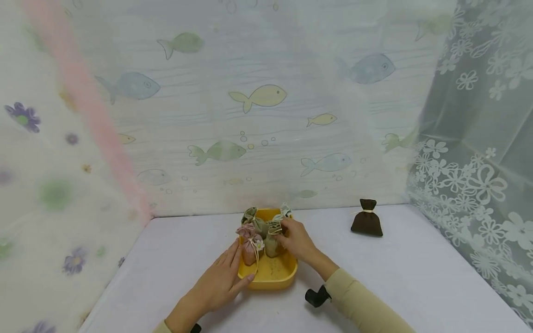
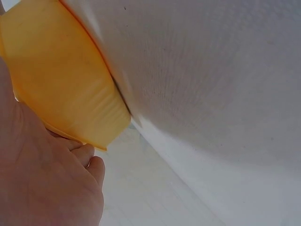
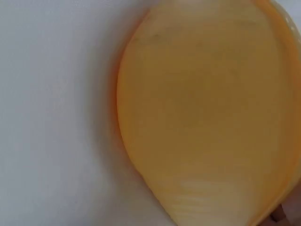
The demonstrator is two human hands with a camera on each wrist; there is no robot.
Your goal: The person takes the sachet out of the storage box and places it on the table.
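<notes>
Pouch (image 1: 272, 248), olive, sits in yellow tub (image 1: 270, 280) on table (image 1: 195, 236), R hand (image 1: 300, 240) pinching nr its neck, L hand (image 1: 217, 283) straight-fingered vs tub's side, so best brace tub & handle pouch gently w/o nudging pink pouch (image 1: 249, 255) alongside.

Green pouch (image 1: 272, 247) in yellow tub (image 1: 272, 283)

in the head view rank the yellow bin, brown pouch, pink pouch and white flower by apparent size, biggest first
1. Yellow bin
2. Brown pouch and pink pouch: too alike to rank
3. White flower
</notes>
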